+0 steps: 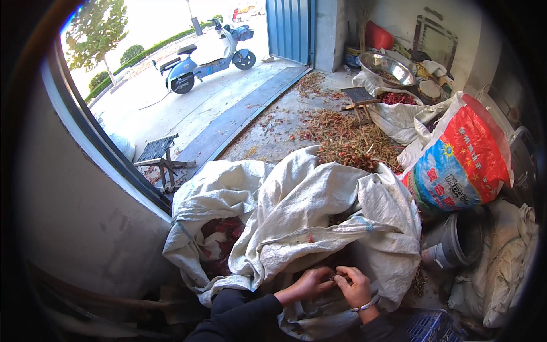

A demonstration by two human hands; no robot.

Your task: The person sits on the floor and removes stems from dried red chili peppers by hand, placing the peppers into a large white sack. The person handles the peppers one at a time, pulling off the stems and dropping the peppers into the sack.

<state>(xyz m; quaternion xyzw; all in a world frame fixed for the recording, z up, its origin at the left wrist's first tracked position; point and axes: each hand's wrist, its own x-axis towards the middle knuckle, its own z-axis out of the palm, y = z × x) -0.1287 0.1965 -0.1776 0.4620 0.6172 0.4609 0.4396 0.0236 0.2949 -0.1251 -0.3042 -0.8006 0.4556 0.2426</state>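
My left hand [311, 283] and my right hand [355, 288] meet at the fingertips over the mouth of a white woven sack [384, 256]. Pinched between them is a small dark dried plant piece [332, 277], mostly hidden by the fingers. A metal bangle [362, 306] circles my right wrist. Folds of the sack spread in front of both hands, and its shaded inside is hard to make out. To the left, a second white woven sack [188, 233] lies open, with dark red dried plant pieces [228, 233] inside.
Dried stalks [354, 139] are heaped on the concrete floor beyond the sacks. At right stand a red-and-blue printed sack [459, 158] and a tipped grey bucket [453, 241]. Folding stools [156, 151], a metal basin [389, 68] and a blue crate [431, 325] surround the area; a scooter [205, 64] is outside.
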